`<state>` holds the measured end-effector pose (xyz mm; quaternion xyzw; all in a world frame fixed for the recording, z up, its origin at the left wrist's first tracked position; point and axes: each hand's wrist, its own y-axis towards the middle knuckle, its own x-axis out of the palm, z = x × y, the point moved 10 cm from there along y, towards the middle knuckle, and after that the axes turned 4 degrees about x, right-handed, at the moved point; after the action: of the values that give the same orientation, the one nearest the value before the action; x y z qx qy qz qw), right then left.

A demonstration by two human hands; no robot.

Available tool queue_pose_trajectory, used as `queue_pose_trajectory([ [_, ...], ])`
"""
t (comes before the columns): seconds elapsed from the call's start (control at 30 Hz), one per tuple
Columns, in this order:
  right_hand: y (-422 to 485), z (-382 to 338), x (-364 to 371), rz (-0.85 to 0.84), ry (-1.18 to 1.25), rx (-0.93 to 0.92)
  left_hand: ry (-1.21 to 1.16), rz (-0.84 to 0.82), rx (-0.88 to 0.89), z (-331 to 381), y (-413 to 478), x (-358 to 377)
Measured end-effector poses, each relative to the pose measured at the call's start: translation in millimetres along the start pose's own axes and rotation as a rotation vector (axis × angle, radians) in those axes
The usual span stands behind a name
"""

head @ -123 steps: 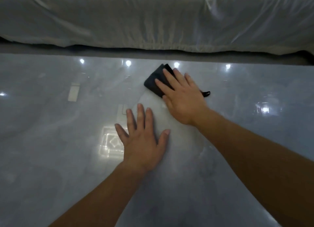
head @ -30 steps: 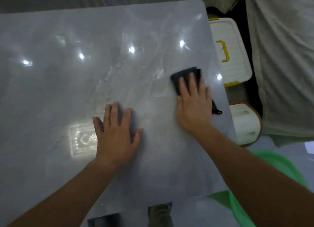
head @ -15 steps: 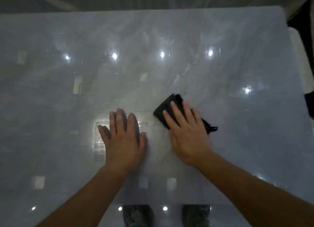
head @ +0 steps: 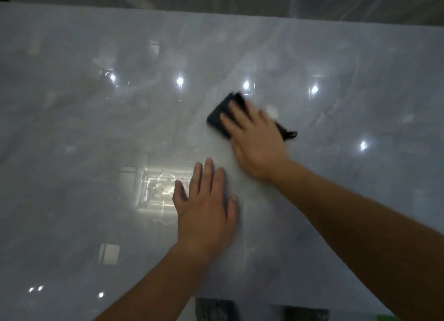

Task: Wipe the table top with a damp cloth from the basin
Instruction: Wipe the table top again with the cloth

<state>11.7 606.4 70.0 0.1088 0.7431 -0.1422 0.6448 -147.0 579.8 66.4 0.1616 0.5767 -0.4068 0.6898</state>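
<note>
Black cloth (head: 222, 114) under right hand (head: 257, 140), now farther from left hand (head: 206, 212)

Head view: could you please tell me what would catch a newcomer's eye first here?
The black cloth stands out, pressed flat under the right hand right of centre on the glossy grey table. The left hand lies flat nearer the front, beside a bright square light reflection.
</note>
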Motion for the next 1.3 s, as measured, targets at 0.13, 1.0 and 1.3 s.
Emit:
queue_pose_trajectory([
  [0.13, -24, 12, 3, -0.132, -0.018, -0.236, -0.01, -0.031, 0.042, -7, -3, 2],
  [1.0, -194, 4, 8, -0.101, 0.095, 0.002, -0.11, 0.07, -0.035, 27, -48, 7],
  [1.3, -211, 36, 7, -0.101, 0.177, -0.015, -0.095, 0.084, -0.068, 77, -51, 18],
])
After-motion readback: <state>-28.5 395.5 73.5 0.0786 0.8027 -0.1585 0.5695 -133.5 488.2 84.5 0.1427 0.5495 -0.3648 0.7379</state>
